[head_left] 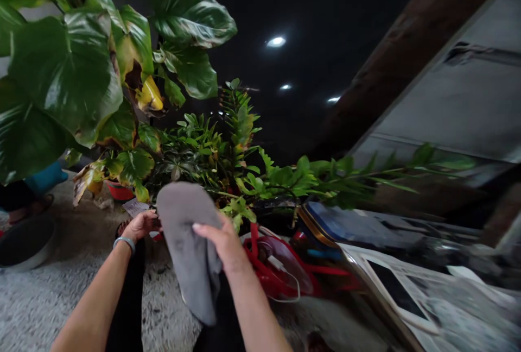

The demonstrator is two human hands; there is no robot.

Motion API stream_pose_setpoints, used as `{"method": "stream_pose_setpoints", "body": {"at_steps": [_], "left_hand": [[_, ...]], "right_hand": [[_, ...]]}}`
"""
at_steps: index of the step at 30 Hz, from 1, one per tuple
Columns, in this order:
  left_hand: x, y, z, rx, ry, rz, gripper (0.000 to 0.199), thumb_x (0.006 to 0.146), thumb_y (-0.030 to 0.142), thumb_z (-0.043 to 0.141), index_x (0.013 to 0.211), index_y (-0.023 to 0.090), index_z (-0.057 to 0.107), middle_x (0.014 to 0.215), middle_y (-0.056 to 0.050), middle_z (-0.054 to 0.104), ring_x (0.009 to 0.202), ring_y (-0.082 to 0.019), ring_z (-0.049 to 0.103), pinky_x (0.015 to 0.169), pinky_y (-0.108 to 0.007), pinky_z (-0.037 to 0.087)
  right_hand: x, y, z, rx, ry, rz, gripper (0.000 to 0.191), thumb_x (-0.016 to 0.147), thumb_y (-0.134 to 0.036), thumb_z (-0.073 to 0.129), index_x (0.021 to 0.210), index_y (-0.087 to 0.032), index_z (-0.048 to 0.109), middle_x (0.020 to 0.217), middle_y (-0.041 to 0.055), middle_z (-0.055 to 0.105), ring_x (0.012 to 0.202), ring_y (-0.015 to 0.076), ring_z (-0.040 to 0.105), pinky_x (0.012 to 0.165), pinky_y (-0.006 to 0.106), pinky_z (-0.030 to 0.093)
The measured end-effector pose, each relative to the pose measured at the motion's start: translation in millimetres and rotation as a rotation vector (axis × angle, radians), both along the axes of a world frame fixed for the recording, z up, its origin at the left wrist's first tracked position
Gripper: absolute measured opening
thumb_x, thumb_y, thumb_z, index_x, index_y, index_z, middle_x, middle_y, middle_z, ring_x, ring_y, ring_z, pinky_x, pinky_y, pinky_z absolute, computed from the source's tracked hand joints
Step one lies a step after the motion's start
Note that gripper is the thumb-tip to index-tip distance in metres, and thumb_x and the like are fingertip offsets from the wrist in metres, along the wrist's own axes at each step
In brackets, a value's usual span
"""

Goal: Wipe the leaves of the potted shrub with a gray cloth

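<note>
A flat grey piece, rounded at its top like a shoe insole or slipper [189,238], stands upright in front of my legs. My right hand [223,238] grips its right side, the thumb pressed on its face and the fingers hidden behind. Against its left edge is my left hand [142,225], with a light-blue band on the wrist; its fingertips are partly hidden behind the piece, so whether they grip it is unclear.
Large-leaved plants [65,64] and low green plants [215,151] fill the left and middle. A red basket [264,270] with a white cable sits right of my legs. Papers [391,281] lie far right. A grey basin [30,246] stands left, near another person's foot [30,211].
</note>
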State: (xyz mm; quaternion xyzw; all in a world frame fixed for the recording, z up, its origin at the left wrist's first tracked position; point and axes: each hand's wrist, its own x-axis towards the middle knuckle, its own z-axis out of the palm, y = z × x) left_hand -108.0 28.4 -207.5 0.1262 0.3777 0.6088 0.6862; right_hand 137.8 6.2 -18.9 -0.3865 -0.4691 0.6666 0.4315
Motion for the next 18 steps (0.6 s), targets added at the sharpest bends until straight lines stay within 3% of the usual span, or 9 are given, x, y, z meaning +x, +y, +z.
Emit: {"method": "stream_pose_setpoints", "body": {"at_steps": [2, 4, 5, 7, 10, 12, 14, 18], "left_hand": [[1.9, -2.1, 4.2, 0.019, 0.017, -0.072, 0.017, 0.066, 0.011, 0.072, 0.081, 0.017, 0.067, 0.088, -0.012, 0.077, 0.074, -0.026, 0.071, 0.071, -0.037, 0.053], [4.5, -4.2, 7.9, 0.048, 0.033, -0.095, 0.017, 0.068, 0.014, 0.075, 0.083, 0.017, 0.066, 0.095, -0.013, 0.077, 0.077, -0.025, 0.071, 0.070, -0.036, 0.053], [5.8, -5.1, 9.1, 0.061, 0.041, -0.086, 0.017, 0.069, 0.016, 0.075, 0.083, 0.017, 0.066, 0.095, -0.013, 0.077, 0.077, -0.025, 0.071, 0.070, -0.035, 0.054], [7.5, -6.0, 9.9, 0.079, 0.060, -0.070, 0.016, 0.072, 0.017, 0.076, 0.084, 0.017, 0.066, 0.094, -0.012, 0.077, 0.076, -0.023, 0.071, 0.069, -0.034, 0.054], [7.0, -5.9, 8.5, 0.074, 0.063, -0.061, 0.017, 0.071, 0.015, 0.078, 0.084, 0.017, 0.067, 0.091, -0.010, 0.078, 0.075, -0.022, 0.072, 0.067, -0.032, 0.055], [5.1, -5.7, 7.3, 0.070, 0.046, -0.068, 0.019, 0.068, 0.013, 0.078, 0.082, 0.017, 0.066, 0.091, -0.011, 0.078, 0.076, -0.023, 0.072, 0.067, -0.032, 0.055], [3.2, -5.9, 6.9, 0.077, 0.035, -0.080, 0.020, 0.065, 0.012, 0.078, 0.081, 0.016, 0.066, 0.092, -0.012, 0.078, 0.077, -0.024, 0.073, 0.068, -0.033, 0.056], [3.1, -6.7, 9.2, 0.094, 0.049, -0.094, 0.020, 0.064, 0.013, 0.076, 0.081, 0.015, 0.065, 0.090, -0.010, 0.078, 0.076, -0.023, 0.072, 0.069, -0.033, 0.056]], "right_hand": [[4.0, 24.4, 29.9, 0.094, 0.073, -0.181, 0.041, 0.048, -0.030, 0.088, 0.086, -0.019, 0.076, 0.080, 0.0023, 0.079, 0.075, 0.0251, 0.072, 0.075, 0.035, 0.057], [-0.5, 47.1, 36.5, 0.113, 0.123, -0.315, 0.040, 0.045, -0.029, 0.087, 0.082, -0.020, 0.074, 0.075, 0.0007, 0.078, 0.072, 0.0243, 0.072, 0.073, 0.034, 0.057], [-4.9, 53.1, 29.3, 0.071, 0.124, -0.332, 0.039, 0.044, -0.028, 0.087, 0.080, -0.020, 0.073, 0.073, 0.0005, 0.078, 0.070, 0.0243, 0.071, 0.071, 0.034, 0.057], [-13.9, 49.6, -2.5, -0.090, 0.075, -0.255, 0.035, 0.044, -0.026, 0.085, 0.076, -0.020, 0.072, 0.068, 0.0010, 0.077, 0.065, 0.0249, 0.071, 0.068, 0.036, 0.058], [-16.8, 15.1, -62.2, -0.253, -0.012, -0.089, 0.023, 0.053, -0.026, 0.081, 0.075, -0.021, 0.074, 0.064, 0.0014, 0.076, 0.061, 0.0254, 0.071, 0.066, 0.037, 0.057], [-10.0, -6.6, -84.3, -0.279, -0.038, -0.058, 0.014, 0.056, -0.026, 0.080, 0.067, -0.022, 0.073, 0.058, 0.0032, 0.074, 0.060, 0.0274, 0.071, 0.066, 0.039, 0.058], [-0.6, -11.6, -81.0, -0.269, -0.022, -0.097, 0.018, 0.055, -0.030, 0.082, 0.068, -0.022, 0.073, 0.060, 0.0049, 0.075, 0.061, 0.0289, 0.072, 0.066, 0.040, 0.058], [9.4, 28.8, -27.9, -0.094, 0.067, -0.419, 0.044, 0.044, -0.032, 0.090, 0.082, -0.018, 0.074, 0.074, 0.0056, 0.079, 0.066, 0.0258, 0.073, 0.065, 0.035, 0.058]]}}
